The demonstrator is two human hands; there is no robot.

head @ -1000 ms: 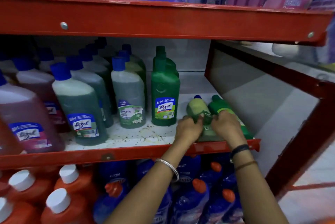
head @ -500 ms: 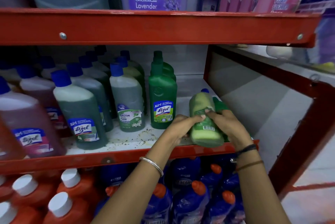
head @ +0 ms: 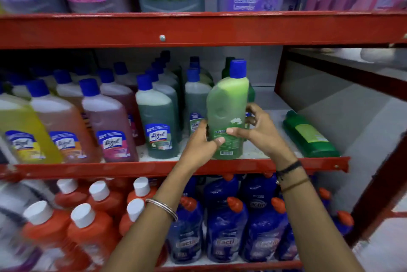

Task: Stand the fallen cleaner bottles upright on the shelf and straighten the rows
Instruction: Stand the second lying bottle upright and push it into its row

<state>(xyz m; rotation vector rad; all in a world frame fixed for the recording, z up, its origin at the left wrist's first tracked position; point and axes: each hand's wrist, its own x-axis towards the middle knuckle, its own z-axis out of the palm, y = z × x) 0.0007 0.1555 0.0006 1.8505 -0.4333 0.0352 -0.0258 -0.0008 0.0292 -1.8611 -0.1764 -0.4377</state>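
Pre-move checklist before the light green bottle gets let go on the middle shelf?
1. Both hands on the light green bottle: left hand and right hand grip its lower half. Ok.
2. Bottle upright: cap up, leaning slightly. Ok.
3. Base seated on the middle shelf: sits near the front edge, contact unclear. Cannot tell.
4. Lined up with the row: stands in front of the dark green bottles; alignment unclear. Cannot tell.
5. All fallen bottles up: dark green bottle lies on its side at right. Not ok.
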